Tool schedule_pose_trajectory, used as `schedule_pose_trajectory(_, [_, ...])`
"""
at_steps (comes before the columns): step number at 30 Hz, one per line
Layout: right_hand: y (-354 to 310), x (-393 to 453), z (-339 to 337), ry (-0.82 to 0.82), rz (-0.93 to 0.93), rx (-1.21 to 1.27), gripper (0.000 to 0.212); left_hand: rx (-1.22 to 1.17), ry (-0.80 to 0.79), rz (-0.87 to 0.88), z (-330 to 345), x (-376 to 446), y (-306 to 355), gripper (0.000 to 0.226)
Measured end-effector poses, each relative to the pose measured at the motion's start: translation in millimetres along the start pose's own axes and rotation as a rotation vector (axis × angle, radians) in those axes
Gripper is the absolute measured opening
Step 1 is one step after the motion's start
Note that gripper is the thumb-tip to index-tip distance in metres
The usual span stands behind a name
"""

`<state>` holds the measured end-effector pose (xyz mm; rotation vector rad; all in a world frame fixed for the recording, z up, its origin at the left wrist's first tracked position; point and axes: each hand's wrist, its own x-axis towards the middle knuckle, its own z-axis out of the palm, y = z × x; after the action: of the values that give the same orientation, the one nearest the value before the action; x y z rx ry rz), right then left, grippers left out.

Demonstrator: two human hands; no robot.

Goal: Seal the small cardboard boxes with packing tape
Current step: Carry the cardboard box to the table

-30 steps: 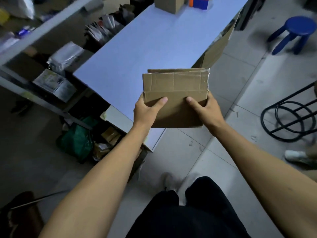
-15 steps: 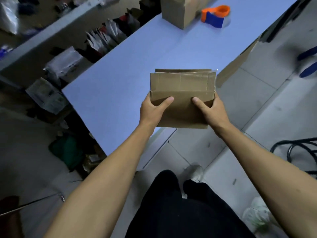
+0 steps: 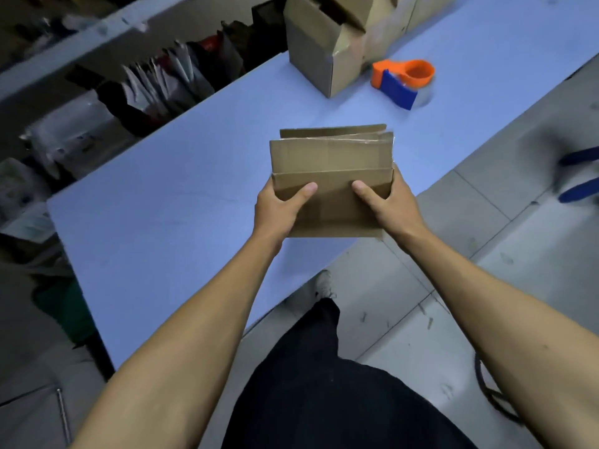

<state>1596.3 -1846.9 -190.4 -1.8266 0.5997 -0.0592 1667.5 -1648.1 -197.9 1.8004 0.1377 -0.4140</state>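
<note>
Above the near edge of the table (image 3: 162, 222), a flattened cardboard box (image 3: 330, 160) was held up off the surface; its left side was gripped by the left hand (image 3: 278, 209), thumb laid across the front; its right side was gripped likewise by the right hand (image 3: 385, 205); toward the far edge, an open box (image 3: 321, 59) was stood just beside an orange and blue tape dispenser (image 3: 402, 81).

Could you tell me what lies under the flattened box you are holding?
Under the flattened brown cardboard box shows the pale blue table, with grey floor tiles past its near edge. Both hands' fingers and the tabletop directly behind it are covered.
</note>
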Motion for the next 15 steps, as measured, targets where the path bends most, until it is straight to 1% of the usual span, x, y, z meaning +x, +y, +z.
schedule_pose_trajectory(3, [-8, 45, -11, -0.038, 0.013, -0.062, 0.079, -0.022, 0.015, -0.021, 15, 37, 13, 0.058])
schedule_pose_trajectory(9, [-12, 114, -28, -0.103, 0.018, -0.098, 0.087, -0.029, 0.045, -0.046, 43, 89, 35, 0.061])
schedule_pose_trajectory(12, [-15, 146, -35, -0.156, -0.006, -0.099, 0.09, -0.049, 0.088, -0.066, 56, 106, 42, 0.062])
schedule_pose_trajectory(15, [-15, 176, -40, -0.213, -0.031, -0.095, 0.086, -0.06, 0.163, -0.098, 71, 120, 46, 0.062])
